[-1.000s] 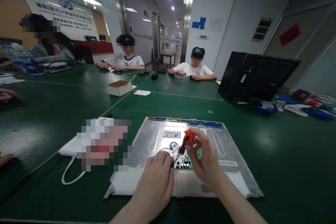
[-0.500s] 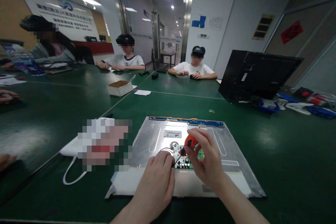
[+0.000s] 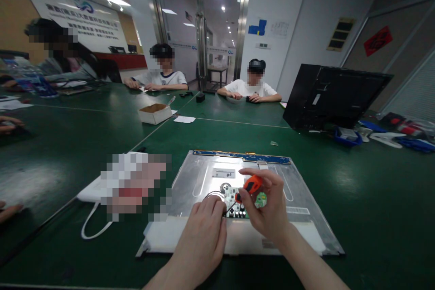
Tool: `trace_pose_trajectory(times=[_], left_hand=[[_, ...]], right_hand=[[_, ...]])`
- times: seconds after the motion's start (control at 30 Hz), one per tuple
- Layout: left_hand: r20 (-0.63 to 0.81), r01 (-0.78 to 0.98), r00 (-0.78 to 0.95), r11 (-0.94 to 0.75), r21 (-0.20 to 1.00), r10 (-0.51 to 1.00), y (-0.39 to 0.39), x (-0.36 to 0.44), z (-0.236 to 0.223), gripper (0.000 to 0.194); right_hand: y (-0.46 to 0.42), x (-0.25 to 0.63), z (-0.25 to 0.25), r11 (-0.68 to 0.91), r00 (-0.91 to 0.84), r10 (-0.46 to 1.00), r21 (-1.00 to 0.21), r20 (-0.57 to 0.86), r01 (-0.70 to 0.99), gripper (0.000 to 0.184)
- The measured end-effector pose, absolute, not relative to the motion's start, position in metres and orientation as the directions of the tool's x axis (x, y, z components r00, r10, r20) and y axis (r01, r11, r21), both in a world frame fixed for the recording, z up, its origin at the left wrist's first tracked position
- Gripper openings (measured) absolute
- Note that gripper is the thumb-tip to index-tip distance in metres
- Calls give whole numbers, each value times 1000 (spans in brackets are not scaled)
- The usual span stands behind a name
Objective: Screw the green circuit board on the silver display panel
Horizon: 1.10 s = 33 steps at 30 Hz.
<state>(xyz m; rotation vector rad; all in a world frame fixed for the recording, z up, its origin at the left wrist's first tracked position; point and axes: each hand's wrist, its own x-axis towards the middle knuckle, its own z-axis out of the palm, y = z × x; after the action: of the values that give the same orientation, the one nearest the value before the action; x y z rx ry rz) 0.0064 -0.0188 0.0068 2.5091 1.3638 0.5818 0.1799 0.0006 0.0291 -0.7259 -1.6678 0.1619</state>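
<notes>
A flat silver display panel [image 3: 199,181] lies on the table before me, with a green circuit board [image 3: 233,193] at its middle. My right hand [image 3: 268,204] pinches the orange and black handle of a screwdriver [image 3: 253,184]. Its thin shaft slants down and left across the board, ending beside my left fingers. My left hand [image 3: 204,226] rests on the panel at the board's left edge, its fingers closed together and curled. The fingertips are hidden, so what they grip cannot be made out. Along the panel's far edge runs a blue circuit strip [image 3: 238,157].
A white device with a cable [image 3: 89,192] lies left of the panel, partly blurred. Farther off are an open cardboard box [image 3: 156,115], a black monitor housing [image 3: 326,97] and a blue tray [image 3: 347,138]. Several people sit around the green table [image 3: 374,199].
The screwdriver handle has turned and leans more to the right, and my right fingers have shifted round it. My left hand has stayed in place.
</notes>
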Motion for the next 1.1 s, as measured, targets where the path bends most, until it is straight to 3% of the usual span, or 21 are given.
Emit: trace_pose_trajectory(times=[0.4,0.73,1.1], left_hand=[[261,750,492,-557,357,830,-19,6,4,25],[230,765,485,-536,357,844,-20,6,6,24],[237,762,493,-547,346,837,-19,5,6,24]], right_hand=[[4,186,34,763,-164,563,-433,810,480,45],[4,179,34,787,-52,541,-483,840,384,44],[2,185,34,779,-186,574,-462,797,424,47]])
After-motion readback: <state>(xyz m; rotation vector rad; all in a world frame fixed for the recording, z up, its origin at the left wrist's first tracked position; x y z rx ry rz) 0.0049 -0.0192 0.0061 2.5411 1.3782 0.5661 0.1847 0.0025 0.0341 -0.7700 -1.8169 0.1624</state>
